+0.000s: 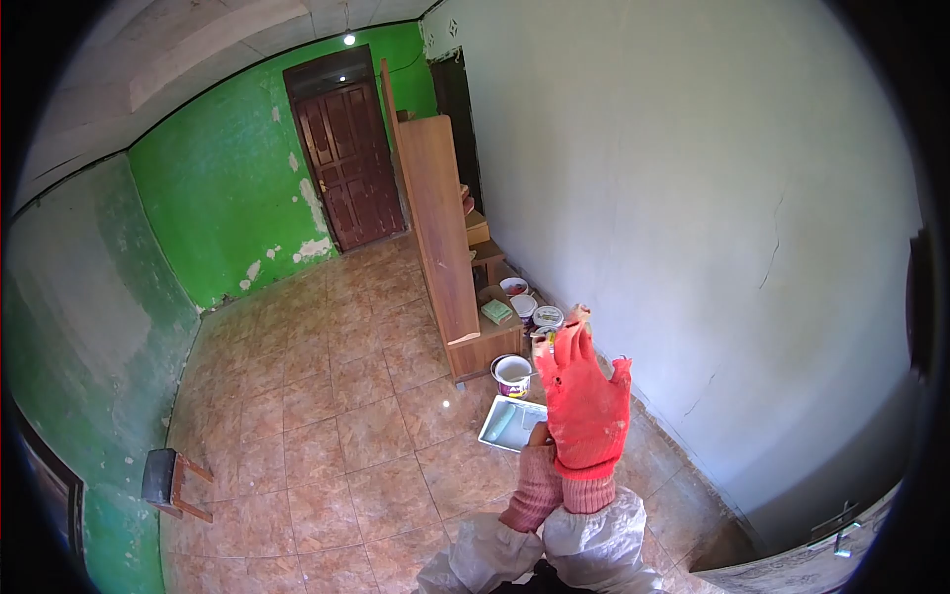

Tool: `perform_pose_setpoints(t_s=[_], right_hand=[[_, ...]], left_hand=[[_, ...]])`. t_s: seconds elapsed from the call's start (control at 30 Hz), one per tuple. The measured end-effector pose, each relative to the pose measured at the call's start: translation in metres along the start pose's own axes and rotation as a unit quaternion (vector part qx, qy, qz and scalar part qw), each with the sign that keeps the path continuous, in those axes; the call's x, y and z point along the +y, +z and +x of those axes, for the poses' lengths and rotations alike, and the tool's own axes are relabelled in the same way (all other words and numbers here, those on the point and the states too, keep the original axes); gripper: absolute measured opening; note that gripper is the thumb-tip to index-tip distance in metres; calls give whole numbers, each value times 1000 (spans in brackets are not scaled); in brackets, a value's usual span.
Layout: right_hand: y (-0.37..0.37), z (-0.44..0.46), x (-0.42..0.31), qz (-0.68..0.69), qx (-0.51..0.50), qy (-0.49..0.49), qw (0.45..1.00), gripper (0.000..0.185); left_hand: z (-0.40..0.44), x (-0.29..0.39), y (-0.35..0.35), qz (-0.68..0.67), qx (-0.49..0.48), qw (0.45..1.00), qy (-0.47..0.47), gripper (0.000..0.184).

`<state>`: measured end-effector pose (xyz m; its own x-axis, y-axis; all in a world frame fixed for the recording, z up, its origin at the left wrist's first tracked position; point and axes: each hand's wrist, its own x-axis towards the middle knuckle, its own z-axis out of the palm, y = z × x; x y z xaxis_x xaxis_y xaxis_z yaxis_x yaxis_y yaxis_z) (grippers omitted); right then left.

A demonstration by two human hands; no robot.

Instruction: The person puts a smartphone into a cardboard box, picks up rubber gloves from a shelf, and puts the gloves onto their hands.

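A red knitted glove [586, 421] with frayed, pale fingertips covers my right hand [584, 396]. That hand is raised in front of me, its fingers stretched upward and the thumb out to the right. My left hand [539, 436] is close against the glove's lower left edge. Only a small part of it shows, and its fingers are hidden behind the glove. Pink ribbed cuffs and whitish sleeves cover both wrists and forearms. Beyond my hands, a white paint tray [513, 426] with a pale roller [501, 421] lies on the floor, partly covered by the glove.
A white bucket [512, 374] stands behind the tray. Several paint tubs [523, 308] line the white wall [693, 198]. A tall wooden cabinet [437, 228] stands beside them, with a green box [497, 311] on its low shelf. A small stool [178, 483] is at left.
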<state>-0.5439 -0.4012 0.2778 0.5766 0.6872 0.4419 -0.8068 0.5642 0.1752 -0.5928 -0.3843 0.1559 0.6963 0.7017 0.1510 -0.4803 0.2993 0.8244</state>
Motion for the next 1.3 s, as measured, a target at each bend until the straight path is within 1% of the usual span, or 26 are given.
perform_pose_setpoints(t_s=[0.07,0.1,0.17,0.2,0.23,0.27,0.3,0.33,0.37,0.4,0.47,0.5,0.53,0.63,0.67,0.77,0.83,0.87,1.0,1.07,1.13,1.17,1.2,1.27,1.3], right_hand=[[1,1,-3,46,-23,11,999,54],[4,1,-3,46,-23,9,999,54],[13,5,-2,-37,-68,7,997,54],[13,3,-5,-38,-69,6,997,54],[12,-1,-11,-69,-51,6,996,53],[11,-4,-16,-100,-33,5,994,52],[9,-6,-21,-101,-33,1,994,52],[8,-7,-25,-105,-12,2,994,53],[7,-8,-29,-108,10,4,994,53],[8,-10,-31,-109,12,3,994,53],[12,-8,-29,-114,-2,6,993,56],[14,-9,-28,-113,-2,4,994,56],[17,-10,-28,-112,-4,17,994,57],[23,-10,-27,-103,-10,32,994,60],[24,-10,-26,-93,-15,35,995,62],[31,-10,-22,-67,-4,53,996,62],[25,-10,-25,-72,-14,38,997,62],[23,-10,-27,-79,-25,21,996,61],[20,-14,-40,-122,-3,9,992,61],[14,-16,-51,-162,-9,-12,987,60],[14,-18,-54,-168,-5,-15,986,60],[14,-18,-55,-173,-2,-16,985,59],[16,-19,-55,-173,-2,-16,985,59],[23,-19,-53,-162,-1,-18,987,59],[24,-19,-53,-164,-2,-18,986,59]], left_hand=[[6,-16,-3,-110,-36,991,-73,25],[3,-41,-13,37,-89,995,8,27],[-5,-57,-22,182,-141,969,89,29],[-10,-55,-25,246,-173,949,100,30],[-16,-52,-29,309,-205,922,109,31],[-22,-49,-32,370,-237,891,117,31],[-27,-45,-32,428,-268,854,125,32],[-31,-42,-31,483,-298,813,133,33],[-34,-40,-28,509,-311,791,134,34],[-38,-37,-25,534,-325,768,137,34],[-35,-26,-17,510,-245,810,157,38],[-33,-27,-17,511,-247,809,156,38],[-30,-29,-16,490,-236,820,179,38],[-20,-34,-3,447,-221,842,206,38],[-17,-37,-1,429,-222,852,202,38],[-8,-54,7,333,-240,901,139,37],[-11,-61,3,343,-270,892,122,36],[-17,-59,-2,365,-288,877,120,36],[-38,-50,-24,520,-389,750,126,35],[-46,-44,-26,536,-392,739,114,35],[-55,-23,-11,488,-346,798,70,35],[-59,-16,-5,436,-296,849,27,35],[-61,-22,-7,436,-295,850,27,35],[-64,-38,-13,404,-274,872,36,36],[-63,-32,-11,403,-275,872,38,36]])
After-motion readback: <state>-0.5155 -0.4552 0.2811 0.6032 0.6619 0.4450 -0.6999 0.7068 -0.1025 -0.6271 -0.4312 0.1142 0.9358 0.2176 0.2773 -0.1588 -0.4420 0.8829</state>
